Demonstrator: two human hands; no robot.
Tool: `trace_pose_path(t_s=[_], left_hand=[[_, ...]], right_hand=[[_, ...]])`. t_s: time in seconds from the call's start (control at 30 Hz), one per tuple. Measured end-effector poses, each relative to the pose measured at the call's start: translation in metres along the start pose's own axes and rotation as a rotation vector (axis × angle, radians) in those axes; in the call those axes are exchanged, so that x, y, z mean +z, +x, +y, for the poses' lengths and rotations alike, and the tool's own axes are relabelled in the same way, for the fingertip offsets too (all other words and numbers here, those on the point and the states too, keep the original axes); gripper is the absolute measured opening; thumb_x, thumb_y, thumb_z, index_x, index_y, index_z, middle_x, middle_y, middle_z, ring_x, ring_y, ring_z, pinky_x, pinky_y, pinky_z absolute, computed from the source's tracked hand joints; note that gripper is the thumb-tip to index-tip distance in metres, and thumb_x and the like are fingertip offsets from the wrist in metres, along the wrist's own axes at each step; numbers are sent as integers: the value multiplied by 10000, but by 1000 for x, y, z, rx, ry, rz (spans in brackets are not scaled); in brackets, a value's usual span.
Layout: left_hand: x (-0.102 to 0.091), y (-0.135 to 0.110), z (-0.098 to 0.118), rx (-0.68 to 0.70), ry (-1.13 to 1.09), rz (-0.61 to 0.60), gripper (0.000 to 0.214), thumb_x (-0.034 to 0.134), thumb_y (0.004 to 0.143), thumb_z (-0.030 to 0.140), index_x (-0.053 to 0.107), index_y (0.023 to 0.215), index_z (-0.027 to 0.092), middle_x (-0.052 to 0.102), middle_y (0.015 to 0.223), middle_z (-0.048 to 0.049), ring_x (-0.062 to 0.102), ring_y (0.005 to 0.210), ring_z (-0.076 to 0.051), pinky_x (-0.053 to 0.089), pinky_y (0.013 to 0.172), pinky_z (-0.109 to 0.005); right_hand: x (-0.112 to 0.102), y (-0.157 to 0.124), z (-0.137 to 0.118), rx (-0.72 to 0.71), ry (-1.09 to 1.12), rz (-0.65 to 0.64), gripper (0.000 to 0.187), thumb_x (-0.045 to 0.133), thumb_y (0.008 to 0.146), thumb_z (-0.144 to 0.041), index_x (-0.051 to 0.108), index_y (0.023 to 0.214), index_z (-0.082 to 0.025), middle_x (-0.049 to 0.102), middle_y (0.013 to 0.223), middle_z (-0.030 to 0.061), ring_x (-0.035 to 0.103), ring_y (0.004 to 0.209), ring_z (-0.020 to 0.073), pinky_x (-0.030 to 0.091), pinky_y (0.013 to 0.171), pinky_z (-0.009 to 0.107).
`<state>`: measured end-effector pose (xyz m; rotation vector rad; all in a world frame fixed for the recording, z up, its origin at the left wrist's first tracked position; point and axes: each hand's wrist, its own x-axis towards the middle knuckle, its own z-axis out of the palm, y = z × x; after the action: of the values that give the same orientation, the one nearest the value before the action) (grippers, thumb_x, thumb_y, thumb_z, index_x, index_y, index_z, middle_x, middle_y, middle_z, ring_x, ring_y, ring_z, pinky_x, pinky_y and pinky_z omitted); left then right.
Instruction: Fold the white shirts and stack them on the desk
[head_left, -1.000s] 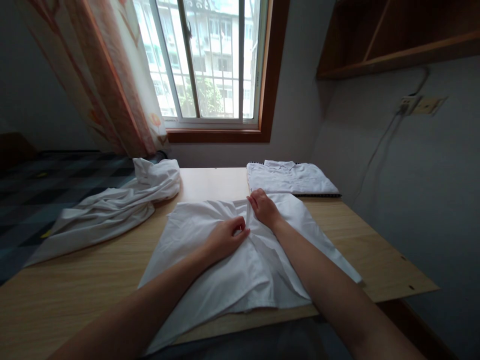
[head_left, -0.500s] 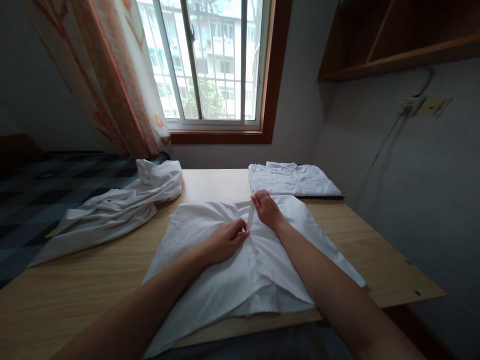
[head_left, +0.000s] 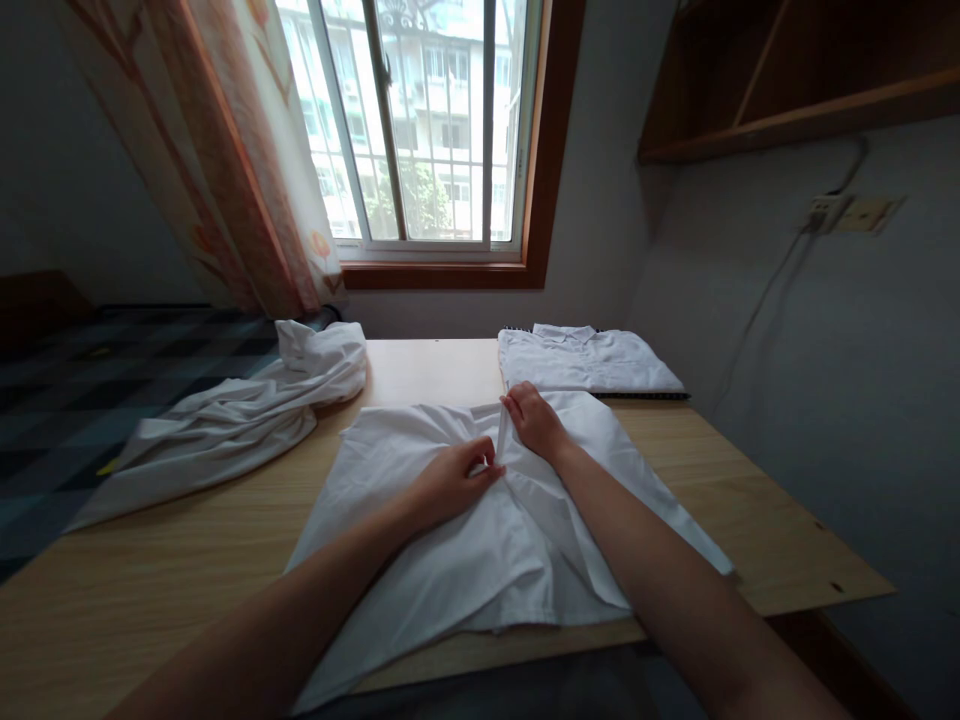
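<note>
Under the grip of the left hand (head_left: 459,476) and, farther out, the right hand (head_left: 534,420), both pinching its narrow strip (head_left: 501,436), seemingly to keep it straight, a white garment (head_left: 420,565) lies spread on the worktop (head_left: 739,500), a folded shirt (head_left: 589,362) just beyond.

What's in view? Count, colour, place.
spread fabric garment: 1, white, table middle
folded collared shirt: 1, white, back right
crumpled cloth: 1, white, left
flat object: 1, black edge, under shirt
wooden table: 1, tan, centre
checked bedding: 1, dark, left
floral curtain: 1, cream and orange, left
glass window: 1, brown frame, back wall
wooden shelf: 1, brown, upper right
wall sockets: 2, cream, right
thin cable: count unclear, grey, by sockets
left hand: 1, pinching garment
right hand: 1, pinching garment, farther
</note>
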<state>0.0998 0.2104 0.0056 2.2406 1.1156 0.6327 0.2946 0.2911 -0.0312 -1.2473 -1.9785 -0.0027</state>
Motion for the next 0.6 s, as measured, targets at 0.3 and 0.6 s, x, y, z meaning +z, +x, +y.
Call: trace_pose_path(t_s=[0.3,0.6], left_hand=[[6,-1,-2,33,17,49,202,533,854,329,501,705,197,496,615,41,432,586,-127,304,578,-257],[0,-4,-1,93,236,90,143,571,865,227,655,755,188,581,649,-2,524,668,-161,375,651,-264]], right_hand=[[-1,-3,-4,37,-44,-49,199,375,996,-259,526,871,-220,590,972,97,561,984,229,484,880,349],[3,-3,0,3,-1,21,225,359,990,-284,514,839,-222,588,928,102,549,938,245,483,873,381]])
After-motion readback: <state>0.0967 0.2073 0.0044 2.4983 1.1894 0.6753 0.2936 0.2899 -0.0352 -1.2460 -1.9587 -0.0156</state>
